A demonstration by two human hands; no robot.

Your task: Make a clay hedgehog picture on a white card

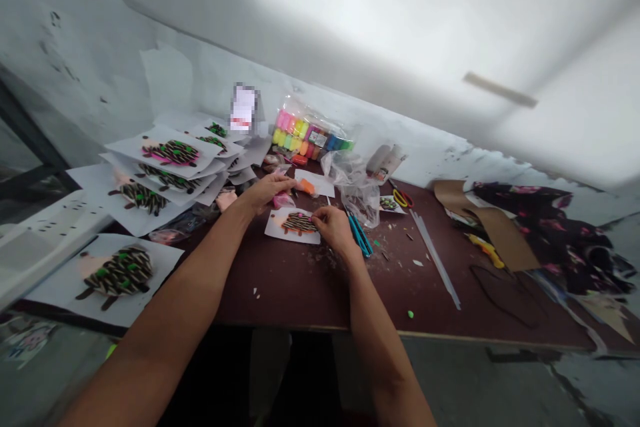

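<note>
A small white card lies on the table, bearing a hedgehog with dark striped spines, an orange edge and a few pink spots. My right hand is at the card's right side, its thumb and finger pinched over the spines. A pink speck shows by those fingertips; whether they grip it is unclear. My left hand is beyond the card to the left, fingers drawn together just above a pink packet. What it holds, if anything, is hidden. Orange clay rests on white paper beside it.
Finished-looking hedgehog sheets are piled at left, one larger sheet in front. Coloured clay packs lean by the wall. Teal-handled tool, scissors, clear sticks, yellow cutter and dark cloth lie rightward.
</note>
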